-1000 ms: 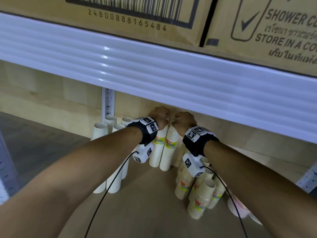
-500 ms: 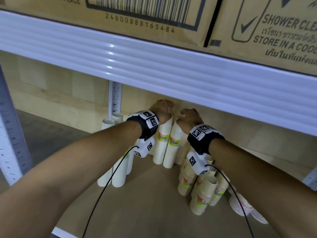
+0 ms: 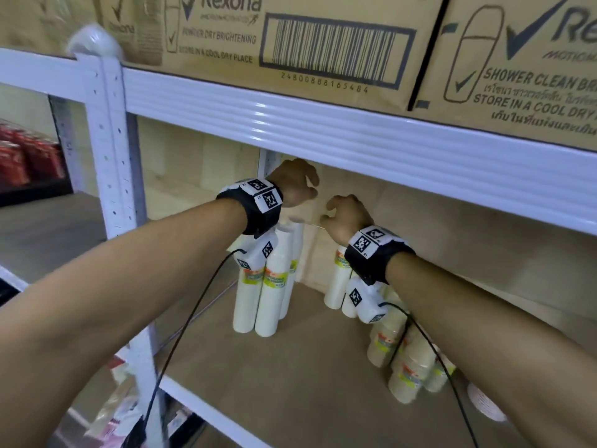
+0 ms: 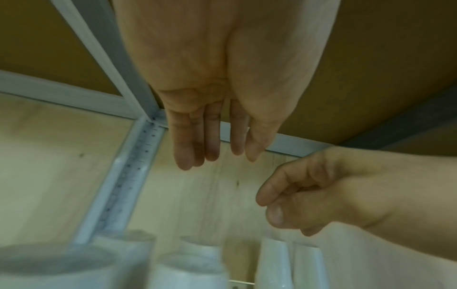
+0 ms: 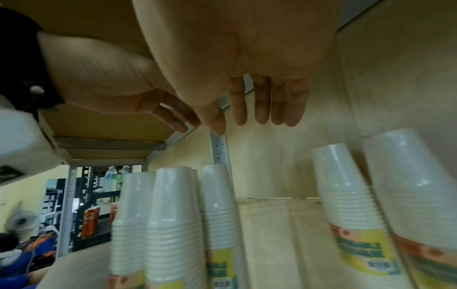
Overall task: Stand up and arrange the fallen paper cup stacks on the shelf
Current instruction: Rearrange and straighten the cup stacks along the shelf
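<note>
Several tall white paper cup stacks (image 3: 261, 295) stand upright in a tight group on the wooden shelf (image 3: 290, 383). Two more white stacks (image 3: 336, 282) stand to their right by the back wall. My left hand (image 3: 298, 184) hovers above the left group, fingers (image 4: 212, 136) hanging straight, holding nothing. My right hand (image 3: 345, 215) hangs just above the right pair (image 5: 346, 195), loosely relaxed and empty. Shorter beige cup stacks (image 3: 403, 360) lean together under my right forearm.
The white metal beam (image 3: 355, 140) of the shelf above runs close over both hands, with cardboard boxes (image 3: 323, 43) on top. A white upright post (image 3: 109, 140) stands at the left. White plates (image 3: 484, 402) lie at the far right. Bare board lies in front of the stacks.
Both hands have let go of the tops of the two white stacks and lifted off them. The view has shifted back and left, showing the shelf post.
</note>
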